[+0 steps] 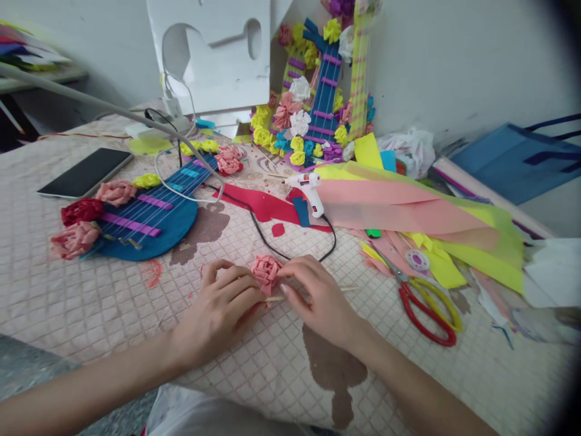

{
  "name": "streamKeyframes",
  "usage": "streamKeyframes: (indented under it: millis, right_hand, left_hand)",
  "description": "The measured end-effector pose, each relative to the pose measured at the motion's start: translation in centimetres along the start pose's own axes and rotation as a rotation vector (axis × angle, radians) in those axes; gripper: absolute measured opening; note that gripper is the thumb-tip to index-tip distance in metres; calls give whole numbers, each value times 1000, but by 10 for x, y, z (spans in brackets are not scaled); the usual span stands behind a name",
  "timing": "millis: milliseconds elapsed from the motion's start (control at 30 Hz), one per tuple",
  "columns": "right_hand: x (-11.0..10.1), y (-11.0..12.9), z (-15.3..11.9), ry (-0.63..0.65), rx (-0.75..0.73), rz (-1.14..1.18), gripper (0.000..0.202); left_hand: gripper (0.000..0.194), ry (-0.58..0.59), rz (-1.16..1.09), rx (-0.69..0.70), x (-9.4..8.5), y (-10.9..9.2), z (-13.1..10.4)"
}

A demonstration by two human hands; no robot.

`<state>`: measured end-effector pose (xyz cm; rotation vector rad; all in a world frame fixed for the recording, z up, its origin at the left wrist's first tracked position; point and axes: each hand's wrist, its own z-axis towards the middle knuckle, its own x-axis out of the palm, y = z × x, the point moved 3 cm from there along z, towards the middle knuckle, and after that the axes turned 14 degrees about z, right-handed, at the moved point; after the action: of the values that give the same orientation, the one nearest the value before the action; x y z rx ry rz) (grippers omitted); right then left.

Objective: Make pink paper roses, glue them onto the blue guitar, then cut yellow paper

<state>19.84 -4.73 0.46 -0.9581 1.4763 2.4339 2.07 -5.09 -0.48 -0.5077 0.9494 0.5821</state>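
Note:
A pink crepe-paper flower (265, 270) is between my two hands, low over the table. My left hand (231, 303) closes on the flower's left side, its thumb hidden beneath the fingers. From the right, my right hand (318, 300) pinches the flower's edge between thumb and fingers. A thin wooden stick (273, 298) shows just under the flower, between the hands; what grips it is hidden. Left of my hands lies a blue paper guitar (175, 218) with purple strips, strings and pink, red and yellow paper flowers round it.
A white glue gun (309, 192) rests beyond my hands, its black cord (258, 230) looping towards them. To the right are scissors (420, 300) and pink and yellow paper sheets (408, 206). A black phone (86, 172) lies left. Decorated paper guitars (324, 91) lean on the wall.

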Motion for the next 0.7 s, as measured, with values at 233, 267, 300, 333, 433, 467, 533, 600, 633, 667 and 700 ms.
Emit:
streamKeyframes:
  millis: [233,267,300,333,433,467,533,600,633,667,700]
  right_hand:
    - [16,4,-15,-17,-125,-245,5]
    - [18,4,-15,-17,-129,-267,5]
    - [20,3,-15,-13,-129,-290,8]
    - [21,3,-15,-6,-126,-312,11]
    - [23,1,-16,26,-120,-362,16]
    - [23,1,-17,37,-121,-369,16]
    - [23,0,-19,54,-124,-373,16]
    - [23,0,-20,59,-120,-360,17]
    - [23,0,-21,57,-114,-350,17]
    - [22,0,-21,56,-107,-337,18]
    - [22,1,-20,55,-99,-322,18]
  left_hand:
    - [8,-30,-6,-7,-1,-3,3]
    - [8,-33,-7,-5,-1,-3,3]
    - [9,-36,-6,-1,0,-4,3]
    - [9,-38,-4,6,0,-4,4]
    - [9,-24,11,32,1,-4,4]
    - [9,-15,15,42,1,-4,4]
    - [10,5,12,53,2,-4,4]
    - [10,21,-9,49,2,-3,4]
    - [10,30,-23,41,2,-3,4]
    - [9,39,-36,29,2,-2,4]
    - [9,47,-47,15,1,-2,4]
